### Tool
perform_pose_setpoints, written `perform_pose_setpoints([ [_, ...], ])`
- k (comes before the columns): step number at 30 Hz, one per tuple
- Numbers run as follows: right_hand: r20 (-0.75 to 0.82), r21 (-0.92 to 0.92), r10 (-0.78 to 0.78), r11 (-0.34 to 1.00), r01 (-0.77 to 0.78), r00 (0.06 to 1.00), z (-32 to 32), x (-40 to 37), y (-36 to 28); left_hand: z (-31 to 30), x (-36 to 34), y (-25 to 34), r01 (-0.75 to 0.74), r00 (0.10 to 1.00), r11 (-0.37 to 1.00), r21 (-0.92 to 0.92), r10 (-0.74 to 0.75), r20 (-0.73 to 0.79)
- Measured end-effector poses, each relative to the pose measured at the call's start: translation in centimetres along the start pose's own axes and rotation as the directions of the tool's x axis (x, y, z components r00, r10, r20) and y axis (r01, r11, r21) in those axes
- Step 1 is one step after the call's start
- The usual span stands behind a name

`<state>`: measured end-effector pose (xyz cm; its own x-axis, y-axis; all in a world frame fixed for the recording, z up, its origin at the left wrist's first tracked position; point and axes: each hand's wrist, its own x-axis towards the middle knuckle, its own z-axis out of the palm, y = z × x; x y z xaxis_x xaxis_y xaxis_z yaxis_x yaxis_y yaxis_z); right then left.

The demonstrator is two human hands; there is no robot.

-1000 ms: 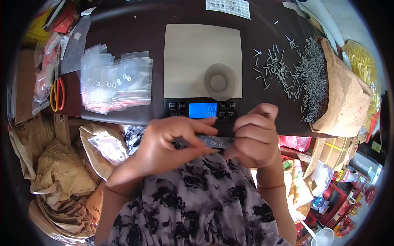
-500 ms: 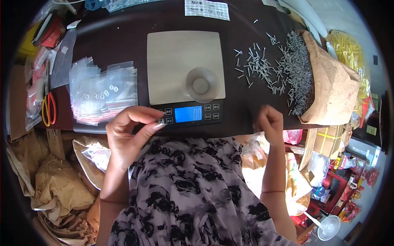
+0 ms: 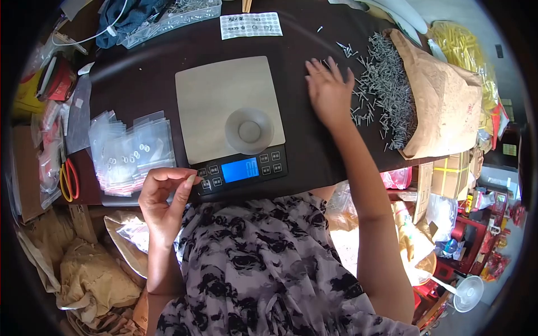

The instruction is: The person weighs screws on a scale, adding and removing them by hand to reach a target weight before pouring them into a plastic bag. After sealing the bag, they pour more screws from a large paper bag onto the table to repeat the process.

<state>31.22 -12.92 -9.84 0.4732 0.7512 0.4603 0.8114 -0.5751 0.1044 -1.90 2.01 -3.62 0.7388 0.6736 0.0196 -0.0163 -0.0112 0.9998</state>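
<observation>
My left hand (image 3: 163, 199) is at the front left corner of the digital scale (image 3: 190, 101), thumb and forefinger pinched together beside its buttons. Whatever may be between those fingertips is too small to make out. On the scale's plate stands a small translucent cup (image 3: 249, 132), and the blue display (image 3: 240, 169) is lit. My right hand (image 3: 330, 95) lies palm down with fingers spread at the left side of the loose metal screws (image 3: 395, 92), covering some of them. The screws spill out of a brown paper bag (image 3: 443, 95).
Clear zip bags (image 3: 134, 151) with round marks lie left of the scale, near orange-handled scissors (image 3: 70, 179). A sheet of round labels with handwriting (image 3: 251, 26) is behind the scale. At the back left is a plastic tray (image 3: 174, 22) of metal pieces.
My right hand has gone from closed near the table's front edge to spread out at the screws. My left hand stays by the scale's corner, its thumb and forefinger closer together. The view has shifted.
</observation>
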Motion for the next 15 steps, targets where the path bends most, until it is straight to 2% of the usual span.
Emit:
perform_pose_setpoints([
  [1, -0.051, 0.043, 0.023, 0.999, -0.021, 0.998, 0.2, -0.2, 1.4, 0.0, 0.0, -0.1, 0.005, 1.000, 1.000, -0.007, -0.005, 0.007],
  [4, -0.019, 0.293, 0.145, 0.947, -0.133, 0.989, -0.7, -1.3, 4.7, -0.2, 0.0, -0.4, 0.018, 1.000, 1.000, -0.022, -0.018, 0.011],
  [7, 0.141, 0.381, 0.161, 0.902, -0.203, 0.977, -2.7, -2.1, 6.5, 0.0, 0.1, -0.5, 0.019, 1.000, 0.999, -0.031, -0.018, 0.014],
  [10, -0.080, 0.137, 0.137, 0.983, -0.125, 0.987, -3.3, -2.9, 5.8, 0.1, 0.2, -0.5, 0.022, 1.000, 0.999, -0.035, -0.022, 0.018],
  [13, -0.024, -0.094, 0.145, 0.985, -0.146, 0.989, -3.3, -3.3, 4.7, 0.2, 0.2, -0.4, 0.028, 0.999, 0.999, -0.025, -0.028, 0.023],
  [15, -0.012, -0.043, 0.153, 0.987, -0.153, 0.988, -2.9, -3.0, 3.9, 0.2, 0.2, -0.2, 0.030, 0.999, 0.999, -0.015, -0.030, 0.025],
])
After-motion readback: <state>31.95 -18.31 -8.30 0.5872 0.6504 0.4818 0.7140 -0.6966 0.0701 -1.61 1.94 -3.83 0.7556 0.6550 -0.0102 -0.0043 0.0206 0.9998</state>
